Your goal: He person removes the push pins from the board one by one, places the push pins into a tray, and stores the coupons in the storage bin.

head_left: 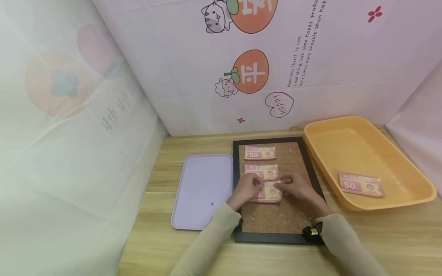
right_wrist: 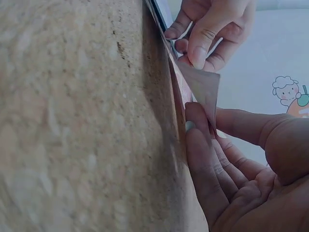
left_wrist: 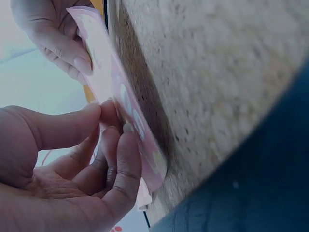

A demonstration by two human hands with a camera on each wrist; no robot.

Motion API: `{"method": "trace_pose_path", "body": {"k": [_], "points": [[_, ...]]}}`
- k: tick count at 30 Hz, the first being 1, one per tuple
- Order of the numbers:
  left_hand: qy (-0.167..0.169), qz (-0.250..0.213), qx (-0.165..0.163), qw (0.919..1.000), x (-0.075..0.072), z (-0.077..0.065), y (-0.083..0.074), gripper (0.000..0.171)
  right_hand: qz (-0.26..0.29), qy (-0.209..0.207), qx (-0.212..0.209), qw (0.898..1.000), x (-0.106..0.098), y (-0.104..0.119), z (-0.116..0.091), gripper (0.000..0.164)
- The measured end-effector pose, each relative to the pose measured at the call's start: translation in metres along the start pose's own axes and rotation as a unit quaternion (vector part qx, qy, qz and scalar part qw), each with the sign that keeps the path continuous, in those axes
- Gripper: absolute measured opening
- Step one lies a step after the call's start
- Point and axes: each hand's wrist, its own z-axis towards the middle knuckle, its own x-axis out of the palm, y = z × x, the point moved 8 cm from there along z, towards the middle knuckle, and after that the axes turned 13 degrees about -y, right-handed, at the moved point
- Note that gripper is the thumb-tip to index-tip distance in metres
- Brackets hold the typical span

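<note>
Both hands are at a pink and yellow paper coupon (head_left: 268, 197) low on a black-framed corkboard (head_left: 276, 220). My left hand (head_left: 246, 188) pinches its upper edge near the left end, thumb against forefinger. At the right end, my right hand (head_left: 295, 186) grips the upper corner between thumb and fingers. In the right wrist view that corner of the coupon (right_wrist: 205, 89) bends away from the cork. The left wrist view has the coupon (left_wrist: 99, 63) tilted, casting a shadow on the board. Above it, two matching coupons (head_left: 260, 153) lie one over the other in a column.
A lilac tray (head_left: 203, 184) lies left of the board, a small dark speck on it. To the right stands a deep yellow tub (head_left: 366, 149) holding more coupons (head_left: 360, 184). Printed white cloth (head_left: 193, 76) walls the wooden table (head_left: 155, 191) at back and sides.
</note>
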Motion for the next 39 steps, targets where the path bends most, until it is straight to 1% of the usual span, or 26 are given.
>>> {"method": "trace_pose_path", "body": {"k": [6, 9, 12, 18, 23, 26, 31, 33, 39], "points": [[-0.020, -0.022, -0.004, 0.9995, -0.009, 0.000, 0.003, 0.008, -0.031, 0.002, -0.004, 1.000, -0.010, 0.005, -0.001, 0.044], [-0.027, -0.032, -0.005, 0.9991, -0.013, 0.001, 0.005, 0.011, -0.044, -0.003, -0.013, 0.999, -0.018, 0.011, -0.002, 0.043], [-0.033, -0.034, -0.004, 0.9989, -0.016, 0.003, 0.008, 0.013, -0.052, -0.016, -0.018, 0.998, -0.027, 0.015, -0.002, 0.041], [-0.044, -0.028, 0.014, 0.9985, -0.023, 0.005, 0.010, 0.010, -0.060, -0.032, -0.022, 0.997, -0.045, 0.020, -0.002, 0.044], [-0.046, -0.043, 0.018, 0.9979, -0.027, 0.005, 0.014, 0.009, -0.076, -0.042, -0.036, 0.996, -0.060, 0.023, 0.000, 0.045], [-0.049, -0.060, 0.018, 0.9969, -0.030, 0.006, 0.017, 0.010, -0.086, -0.047, -0.047, 0.994, -0.070, 0.026, 0.000, 0.044], [-0.066, -0.078, 0.020, 0.9946, -0.036, 0.006, 0.019, 0.012, -0.074, -0.049, -0.061, 0.994, -0.089, 0.033, 0.000, 0.045], [-0.073, -0.079, 0.020, 0.9940, -0.039, 0.007, 0.020, 0.011, -0.065, -0.048, -0.057, 0.995, -0.097, 0.033, 0.001, 0.046], [-0.076, -0.076, 0.015, 0.9941, -0.042, 0.009, 0.027, 0.010, -0.084, -0.070, -0.049, 0.993, -0.127, 0.032, 0.003, 0.052]]}}
